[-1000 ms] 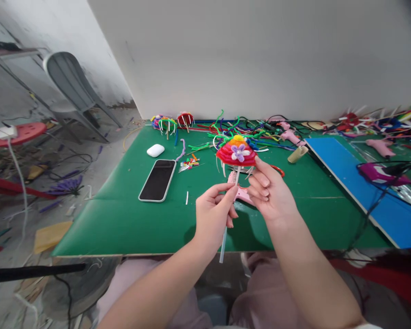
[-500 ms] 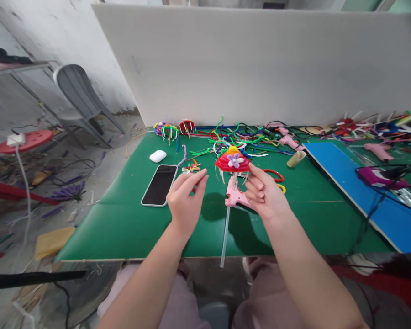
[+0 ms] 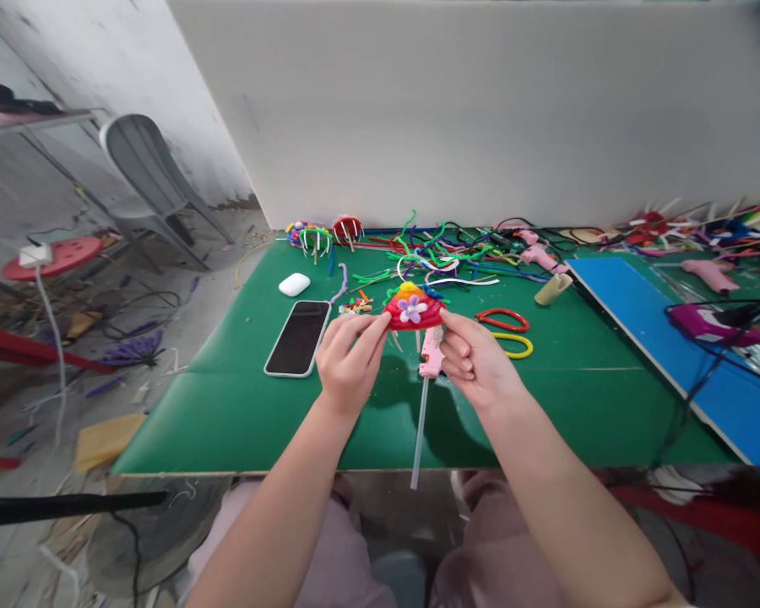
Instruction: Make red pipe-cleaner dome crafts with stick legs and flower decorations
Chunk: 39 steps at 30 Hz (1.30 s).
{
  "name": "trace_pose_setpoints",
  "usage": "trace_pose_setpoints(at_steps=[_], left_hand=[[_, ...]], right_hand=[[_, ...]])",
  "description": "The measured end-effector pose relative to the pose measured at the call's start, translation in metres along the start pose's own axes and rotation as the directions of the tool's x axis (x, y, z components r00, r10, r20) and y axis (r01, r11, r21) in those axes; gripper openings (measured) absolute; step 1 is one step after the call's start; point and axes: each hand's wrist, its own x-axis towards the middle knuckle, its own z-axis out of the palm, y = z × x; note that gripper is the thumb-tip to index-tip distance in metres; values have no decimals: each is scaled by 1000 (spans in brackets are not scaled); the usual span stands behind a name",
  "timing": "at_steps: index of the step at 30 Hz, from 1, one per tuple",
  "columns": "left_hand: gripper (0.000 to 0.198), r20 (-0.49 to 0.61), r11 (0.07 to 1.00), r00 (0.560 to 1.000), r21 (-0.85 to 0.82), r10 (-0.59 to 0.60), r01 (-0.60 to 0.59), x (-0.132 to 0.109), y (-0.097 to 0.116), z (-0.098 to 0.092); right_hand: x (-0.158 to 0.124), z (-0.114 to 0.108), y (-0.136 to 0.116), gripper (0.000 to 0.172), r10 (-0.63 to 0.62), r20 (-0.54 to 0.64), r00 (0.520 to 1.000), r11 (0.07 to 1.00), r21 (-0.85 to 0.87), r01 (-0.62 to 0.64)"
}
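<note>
Raised above the green table, a small domed pipe-cleaner umbrella (image 3: 428, 317) shows red, yellow and green bands and a purple-and-white flower (image 3: 411, 309). Its left edge is pinched by my left hand (image 3: 353, 355), its right edge by my right hand (image 3: 478, 355). Pale ends hang beneath it. Below and behind my right hand lies a pink glue gun (image 3: 431, 355), partly covered, with a clear glue stick (image 3: 420, 432) jutting toward the table's front edge. Scissors with one red handle (image 3: 504, 319) and one yellow handle (image 3: 518, 344) lie right of my right hand.
A phone (image 3: 297, 339) and a white earbud case (image 3: 295, 285) lie left. Tangled pipe cleaners (image 3: 440, 253) and finished domed pieces (image 3: 347, 228) line the back, before a white board (image 3: 469, 118). A blue board (image 3: 671, 355) with cords covers the right side.
My left hand has moved in and taken hold of the umbrella's left edge. The umbrella has shifted slightly left with my right hand, and more of the scissors shows.
</note>
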Motion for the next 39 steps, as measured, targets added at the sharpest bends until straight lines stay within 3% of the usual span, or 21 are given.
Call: trace_pose_setpoints(at_steps=[5,8,10,12,14,15,17,18,20,23,28,39], left_hand=[[38,31,998,998,26,58,-59,-3,-3,-2],[30,39,998,998,53,45,-47,-3,-3,-1],[20,37,997,999,66,-32,30,-1,-3,-1],[12,56,980,980,71,-192,187,2,-2,-1],[10,112,904,897,56,-428,424,6,-2,-1],[10,150,832,820,35,-552,554,7,-3,-2],[14,249,622,618,-73,-745,779,8,-6,-2],[17,305,511,527,-140,-793,848,8,-8,-2],[21,404,343,418,-248,-814,906,6,-12,0],[24,496,239,360,-291,-790,926,4,-14,5],[28,611,133,286,-284,-738,950,2,-12,8],[28,710,67,169,-169,-684,983,-5,-13,5]], right_hand=[[2,0,4,42,6,-16,1000,1000,-6,-6],[0,1,5,37,22,-30,999,999,-33,-23],[-3,1,1,31,70,9,998,991,-112,-68],[-7,0,-7,28,106,90,990,968,-236,-82],[-11,-4,-17,29,54,130,990,937,-350,-5],[-11,-7,-22,29,-17,116,993,919,-389,61],[-10,-13,-30,25,-192,50,980,871,-452,193],[-8,-17,-32,23,-263,19,965,841,-486,239],[-3,-25,-33,18,-349,-15,937,779,-559,282],[7,-32,-26,18,-373,5,928,693,-663,282],[20,-37,-10,25,-287,64,956,596,-770,230],[31,-39,8,20,-203,-5,979,584,-803,117]])
